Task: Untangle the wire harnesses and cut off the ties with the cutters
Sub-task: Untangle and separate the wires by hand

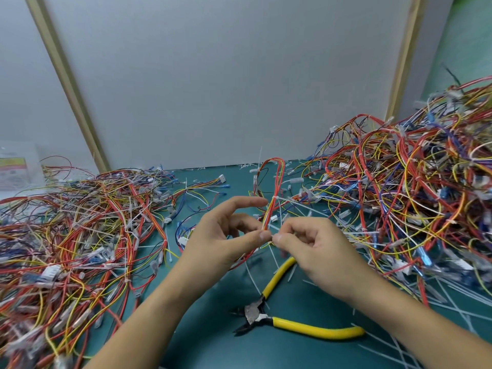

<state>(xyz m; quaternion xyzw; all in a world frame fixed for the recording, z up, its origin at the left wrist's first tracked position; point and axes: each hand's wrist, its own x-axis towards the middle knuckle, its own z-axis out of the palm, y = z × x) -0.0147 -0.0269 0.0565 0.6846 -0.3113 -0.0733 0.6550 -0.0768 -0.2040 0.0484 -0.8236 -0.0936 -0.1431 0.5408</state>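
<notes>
In the middle of the frame both hands work on a looped wire harness (271, 209) of red, orange and yellow strands, bound by a white cable tie (275, 197). The left hand (226, 235) pinches its lower end between thumb and finger. The right hand (319, 249), fingers curled, pinches the same end just beside it. Below them the yellow-handled cutters (266, 314) lie on the green mat (213, 342), one handle running under the right hand. Tangled heaps crowd in, the left pile (80, 222) and the taller right pile (412, 182). Cut ties (452, 302) litter the lower right.
</notes>
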